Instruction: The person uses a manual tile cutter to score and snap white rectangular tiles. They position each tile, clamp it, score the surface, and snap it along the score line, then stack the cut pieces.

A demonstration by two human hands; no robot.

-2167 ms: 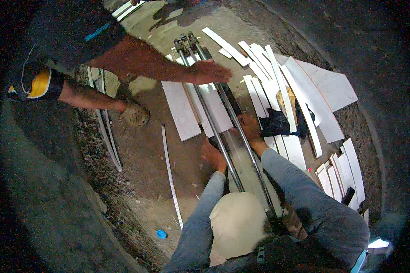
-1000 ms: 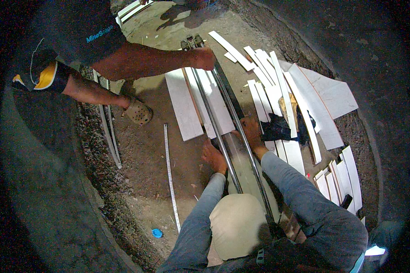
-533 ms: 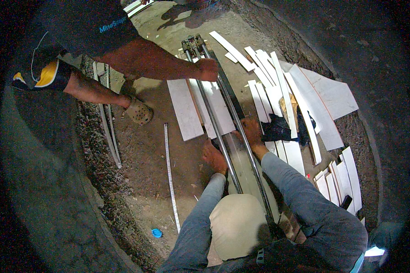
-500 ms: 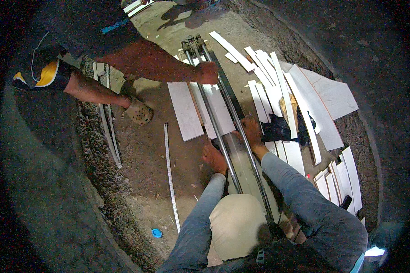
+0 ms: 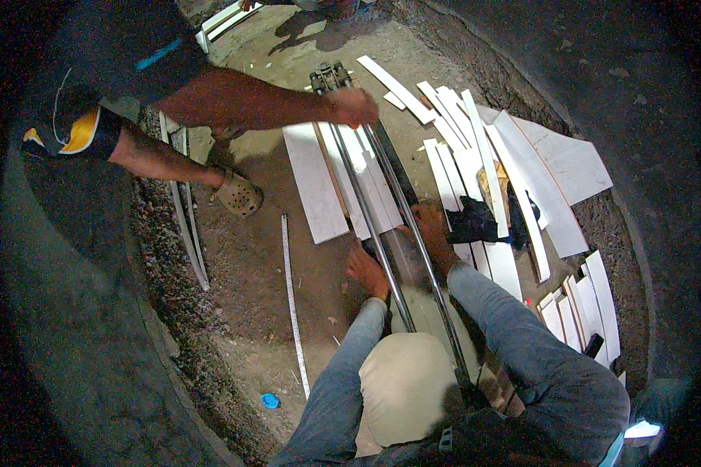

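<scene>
A tile cutter with two long metal rails (image 5: pixel 435 284) stretches away from me on the ground. Under the rails, a white tile (image 5: pixel 382 204) lies on its bed, with a thin dark line along its length. My left hand (image 5: pixel 368 270) is closed at the tile's near left corner. At the near right corner, beside the right rail, my right hand (image 5: pixel 431 230) is closed too; its fingertips are partly hidden. Another person's hand (image 5: pixel 354 107) is closed over the rails near the far end; what it grips is hidden.
A white tile piece (image 5: pixel 315 187) lies left of the cutter. Many cut white strips (image 5: pixel 483 148) and a black cloth (image 5: pixel 475 222) are heaped on the right. A measuring tape (image 5: pixel 290 296), a blue cap (image 5: pixel 269 401) and the other person's clog (image 5: pixel 240 193) are at left.
The other person's hand has moved away from me along the rails, toward the far end. A thin line now shows down the tile. My hands have stayed in place.
</scene>
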